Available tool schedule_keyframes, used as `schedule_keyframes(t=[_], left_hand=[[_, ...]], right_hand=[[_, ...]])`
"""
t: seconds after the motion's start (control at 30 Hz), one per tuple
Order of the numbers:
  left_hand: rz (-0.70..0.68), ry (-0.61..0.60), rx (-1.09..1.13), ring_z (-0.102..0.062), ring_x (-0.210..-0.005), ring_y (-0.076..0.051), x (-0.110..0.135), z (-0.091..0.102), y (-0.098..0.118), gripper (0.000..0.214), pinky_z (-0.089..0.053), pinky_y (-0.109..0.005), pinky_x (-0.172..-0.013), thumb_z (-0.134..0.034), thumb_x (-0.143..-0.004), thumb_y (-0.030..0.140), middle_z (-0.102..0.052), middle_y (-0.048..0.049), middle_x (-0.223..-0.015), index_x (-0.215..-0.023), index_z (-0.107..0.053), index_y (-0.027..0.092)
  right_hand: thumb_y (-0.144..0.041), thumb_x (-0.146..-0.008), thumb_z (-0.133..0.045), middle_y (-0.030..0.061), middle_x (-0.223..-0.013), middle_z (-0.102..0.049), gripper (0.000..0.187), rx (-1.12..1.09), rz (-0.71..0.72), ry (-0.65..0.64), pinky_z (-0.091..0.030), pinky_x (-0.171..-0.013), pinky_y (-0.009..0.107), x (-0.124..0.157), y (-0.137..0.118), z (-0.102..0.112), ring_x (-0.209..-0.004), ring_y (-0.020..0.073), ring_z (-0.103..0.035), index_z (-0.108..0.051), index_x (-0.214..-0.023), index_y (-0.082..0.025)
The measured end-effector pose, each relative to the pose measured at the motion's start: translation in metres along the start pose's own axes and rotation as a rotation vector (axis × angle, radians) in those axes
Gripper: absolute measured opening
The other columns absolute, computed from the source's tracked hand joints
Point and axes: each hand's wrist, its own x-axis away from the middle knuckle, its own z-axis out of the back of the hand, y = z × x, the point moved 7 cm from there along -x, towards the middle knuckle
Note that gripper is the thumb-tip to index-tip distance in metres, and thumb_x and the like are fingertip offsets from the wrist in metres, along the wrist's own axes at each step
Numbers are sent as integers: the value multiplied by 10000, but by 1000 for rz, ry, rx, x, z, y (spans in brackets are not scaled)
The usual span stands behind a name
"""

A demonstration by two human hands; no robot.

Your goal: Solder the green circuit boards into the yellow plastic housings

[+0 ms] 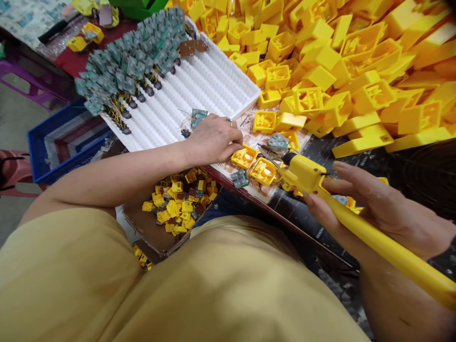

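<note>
My left hand (212, 137) reaches over the table edge, fingers curled together at a small open yellow casing (245, 156); the fingertips are partly hidden. Right beside it lies a second open casing (263, 171). In my right hand (384, 209) is a yellow soldering gun (309, 173) with a black collar, its thin metal tip slanting toward the casings. A small circuit board (240, 178) lies at the table edge, and another board (278, 141) sits behind the tip. Close behind my left hand, a wired circuit board (198, 117) rests at the white tray's edge.
A ridged white foam tray (210, 80) carries rows of circuit boards (131, 57) with wires and small round black parts. Yellow casings (320, 71) are heaped at the back right. Below the table, a cardboard box (156, 240) contains yellow pieces. A blue crate (33, 142) stands left.
</note>
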Motion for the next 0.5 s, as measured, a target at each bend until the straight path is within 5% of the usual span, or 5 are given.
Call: schedule_keyframes(t=[0.23,0.37,0.5], left_hand=[[-58,94,220,-686,-968,-195,-5,-3,-6,213,-403,-428,-1041,-538,-916,288,-771,18,-968,-997,-729,239],[-87,20,188,-676,-987,-202,-4,-4,-7,196,-386,-440,-1042,-557,-897,312,-771,20,-952,-926,-740,246],[-88,-58,137,-664,-997,-213,0,-4,-4,203,-398,-451,-1048,-554,-872,269,-771,-15,-1006,-900,-754,242]], right_hand=[[-444,-1010,-585,16,-877,-744,341,59,85,-16,-245,-308,265,-5,-3,0,-568,129,-668,-603,-1321,-305],[-384,-990,-635,44,-968,-760,474,0,170,-147,-376,-359,225,-2,2,-2,-709,168,-732,-519,-1443,-307],[-505,-987,-615,62,-987,-762,444,-58,98,-137,-531,-488,263,-3,8,0,-685,191,-726,-578,-1378,-298]])
